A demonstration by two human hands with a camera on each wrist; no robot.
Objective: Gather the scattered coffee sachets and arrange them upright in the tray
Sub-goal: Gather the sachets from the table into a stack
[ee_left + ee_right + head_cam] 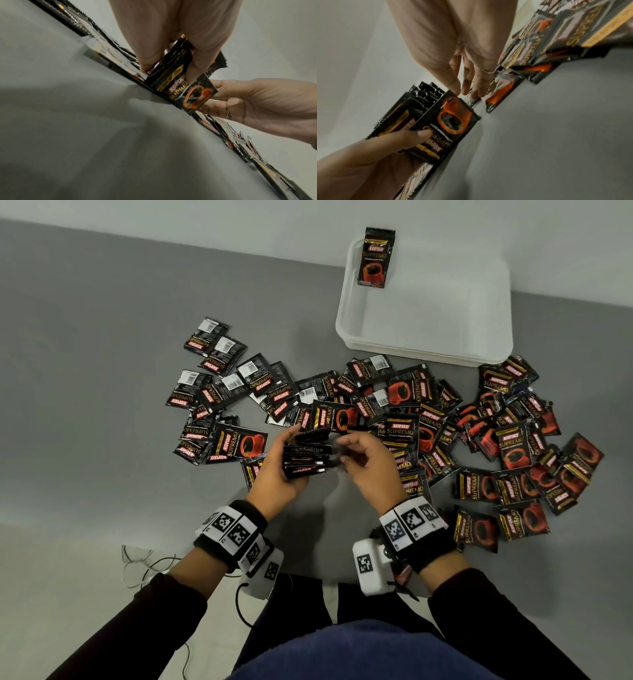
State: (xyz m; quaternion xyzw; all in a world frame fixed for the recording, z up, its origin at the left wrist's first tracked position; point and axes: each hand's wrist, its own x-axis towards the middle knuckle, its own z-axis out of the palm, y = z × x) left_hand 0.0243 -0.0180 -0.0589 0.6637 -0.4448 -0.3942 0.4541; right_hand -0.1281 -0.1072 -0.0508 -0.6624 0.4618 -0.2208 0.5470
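Observation:
A white tray (424, 345) stands at the back right with one black-and-red coffee sachet (376, 258) upright against its far left corner. Many more sachets (513, 446) lie scattered flat on the grey table, in front of the tray and off to both sides. My left hand (287, 455) grips a stack of several sachets (308, 455) on edge, just above the table. In the left wrist view, the left hand (169, 60) clamps the stack (181, 93) between thumb and fingers. My right hand (349, 455) has its fingertips (467, 89) at the stack's (450, 121) right end, and I see nothing held in it.
A left cluster of sachets (219, 392) lies mostly back side up. The grey table (102, 371) meets a pale wall behind the tray. Thin cables (147, 566) lie on the floor beyond the table's near left edge.

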